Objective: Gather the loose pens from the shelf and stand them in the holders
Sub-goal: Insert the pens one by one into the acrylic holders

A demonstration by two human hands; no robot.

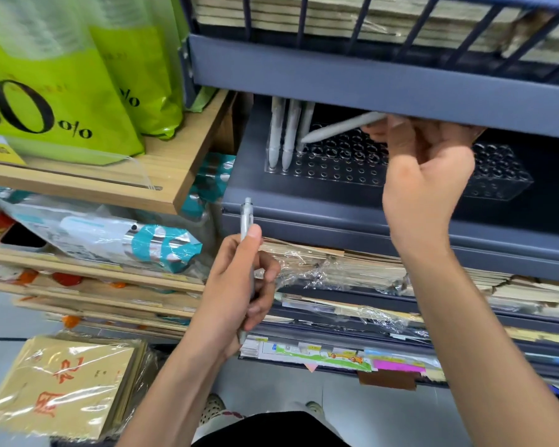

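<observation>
Three pens (290,130) stand at the left end of the holder (336,171); most of it is unfilled. My right grip (423,175) pinches a fourth pen (339,128) above it. My left grip (239,285) is curled round a fifth pen (247,217).

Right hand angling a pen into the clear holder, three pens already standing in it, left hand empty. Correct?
No. The left hand is not empty: it grips a second pen upright, as the head view shows. The rest holds: right hand angling a pen at the clear holder, three pens standing in it.

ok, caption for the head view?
Right hand aims a pen at the holder beside three standing pens; left hand holds a second pen.
</observation>
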